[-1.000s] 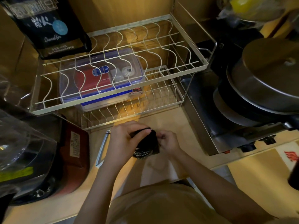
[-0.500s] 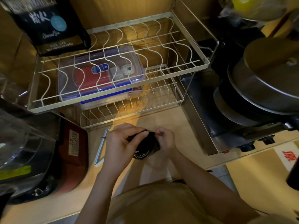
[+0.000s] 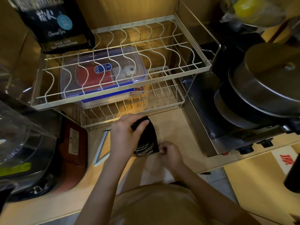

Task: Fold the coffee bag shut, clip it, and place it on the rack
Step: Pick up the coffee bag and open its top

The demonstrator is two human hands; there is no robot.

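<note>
From my remote seat, the wire rack (image 3: 191,69) looms widest, its upper tier's wavy wires gapped broadly; I judge a small bag set there could tip or slip through. On the desk (image 3: 175,127), in front of the rack, the small black coffee bag (image 3: 146,140) stands pinched at its top by my left hand (image 3: 125,135), while my right hand (image 3: 170,154) grips its lower corner. The fold could spring open if either hold slackens. The white clip (image 3: 101,146) lies just left, unreached.

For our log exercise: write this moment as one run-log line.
stage: folding | left hand: grips coffee bag top | right hand: pinches bottom corner | clip: unseen | rack: bag absent
</note>
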